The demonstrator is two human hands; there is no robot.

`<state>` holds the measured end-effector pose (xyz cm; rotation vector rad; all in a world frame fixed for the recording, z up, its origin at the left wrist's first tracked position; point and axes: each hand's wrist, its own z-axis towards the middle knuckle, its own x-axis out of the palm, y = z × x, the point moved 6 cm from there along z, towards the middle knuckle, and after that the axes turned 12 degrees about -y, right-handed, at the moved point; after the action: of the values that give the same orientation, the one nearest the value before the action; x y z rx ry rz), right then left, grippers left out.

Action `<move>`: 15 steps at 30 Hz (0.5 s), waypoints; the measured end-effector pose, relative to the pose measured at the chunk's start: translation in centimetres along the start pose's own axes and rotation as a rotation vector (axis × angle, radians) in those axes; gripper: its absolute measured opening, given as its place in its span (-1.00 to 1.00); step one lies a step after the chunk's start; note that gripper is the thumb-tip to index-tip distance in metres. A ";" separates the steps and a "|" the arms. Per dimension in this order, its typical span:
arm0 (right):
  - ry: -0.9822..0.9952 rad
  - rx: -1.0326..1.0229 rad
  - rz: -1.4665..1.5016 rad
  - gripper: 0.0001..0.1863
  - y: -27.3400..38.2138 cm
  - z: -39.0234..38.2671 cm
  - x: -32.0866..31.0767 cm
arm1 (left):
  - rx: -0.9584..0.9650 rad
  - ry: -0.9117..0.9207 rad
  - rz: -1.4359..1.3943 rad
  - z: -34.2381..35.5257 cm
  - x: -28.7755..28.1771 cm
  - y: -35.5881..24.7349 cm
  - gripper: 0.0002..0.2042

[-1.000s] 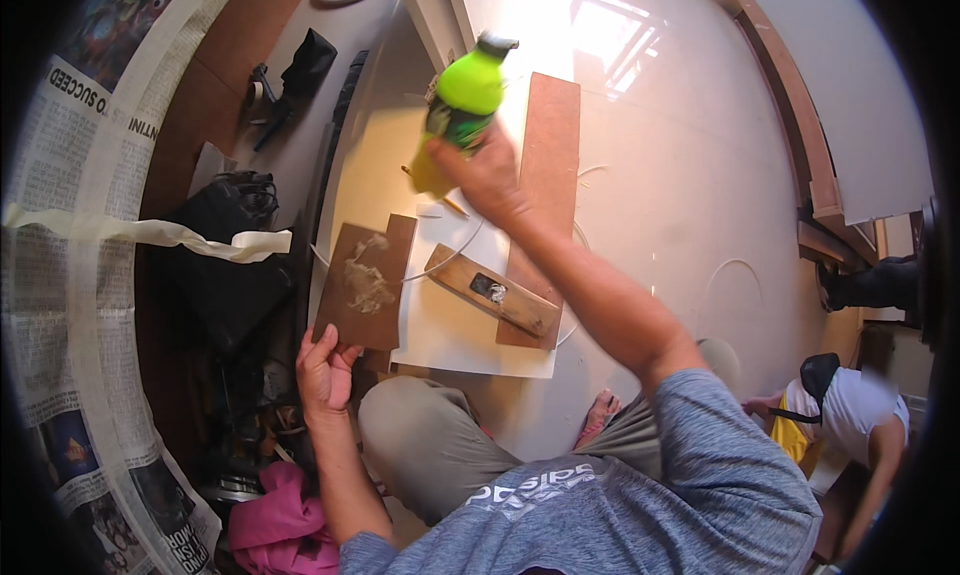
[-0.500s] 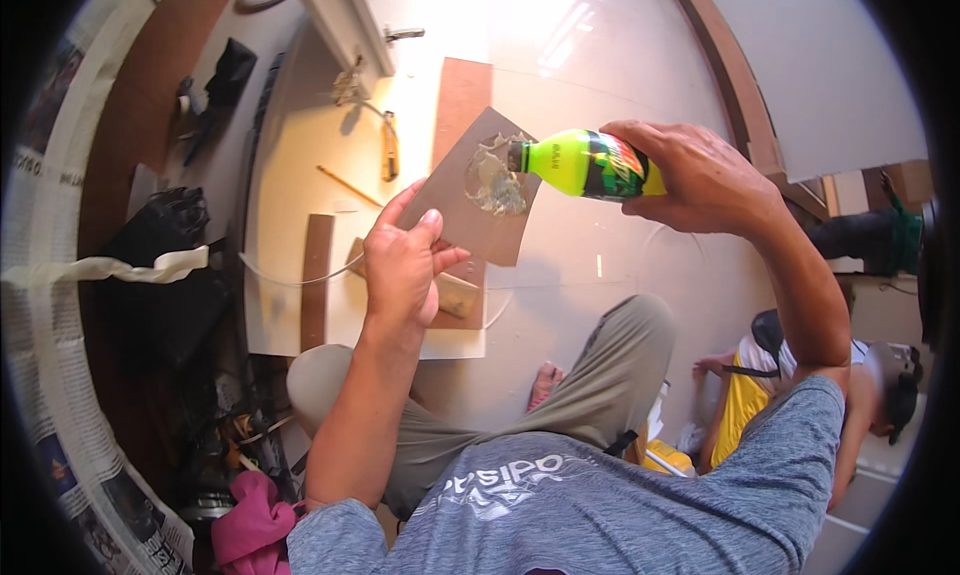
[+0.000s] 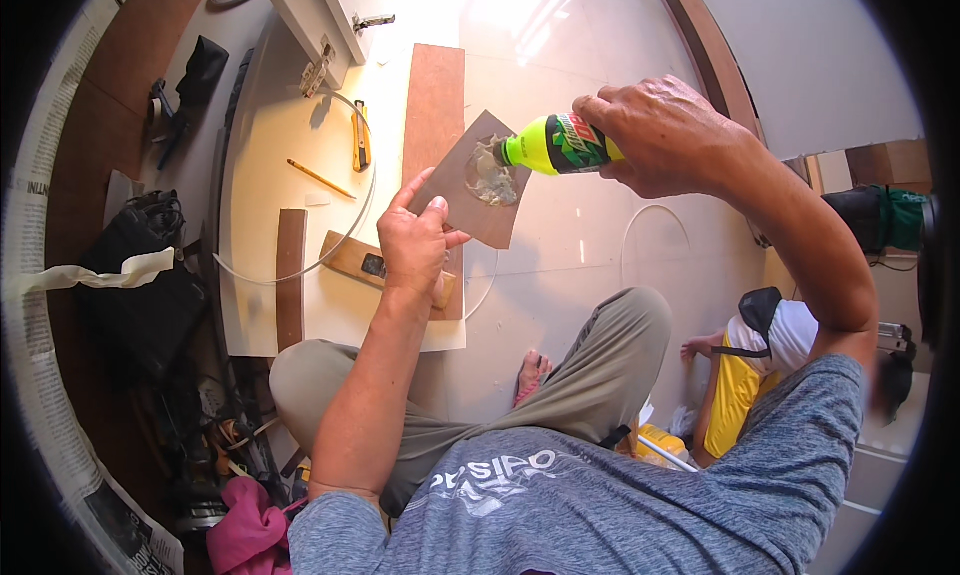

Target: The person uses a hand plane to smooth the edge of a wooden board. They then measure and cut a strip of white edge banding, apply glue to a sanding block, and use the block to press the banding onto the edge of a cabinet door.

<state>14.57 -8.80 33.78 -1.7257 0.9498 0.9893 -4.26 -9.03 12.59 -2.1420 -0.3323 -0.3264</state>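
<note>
My left hand [image 3: 412, 250] grips a small brown wood-look board [image 3: 452, 197] by its near-left edge, thumb on top. A lump of greyish-beige paste [image 3: 490, 180] is spread on the board's face. My right hand [image 3: 665, 135] is wrapped round the base of a yellow-green plastic bottle [image 3: 540, 147] with a dark label. The bottle is tilted, its neck pointing left, and its dark mouth end is at the right edge of the paste. Whether it touches the paste, and whether anything flows out, I cannot tell.
On a pale panel [image 3: 250, 315] lie a yellow utility knife [image 3: 361, 140], a pencil [image 3: 320, 178], a brown strip [image 3: 291, 275] and a wooden block [image 3: 345, 258] with a dark inset. A longer brown board [image 3: 435, 90] lies beyond. Another person [image 3: 735, 405] sits at right.
The bottle and my right hand have shifted slightly left and up in view, along with much of the scene. The bottle's mouth stays close to the paste; both holds are unchanged.
</note>
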 end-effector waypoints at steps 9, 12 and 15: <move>0.028 0.000 0.015 -0.55 0.8 1.9 0.7 | 0.057 -0.002 -0.062 0.6 -0.9 -1.8 -0.57; -0.054 -0.066 -0.012 -0.65 1.0 2.8 0.7 | 0.064 -0.012 -0.063 0.6 -1.2 -2.1 -0.58; -0.091 -0.117 -0.075 -0.70 1.3 3.6 0.1 | 0.055 -0.040 -0.052 0.4 -1.2 -2.2 -0.58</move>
<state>12.67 -5.86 32.26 -1.7838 0.7768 1.0827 -6.15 -7.62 13.64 -2.0912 -0.4163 -0.3008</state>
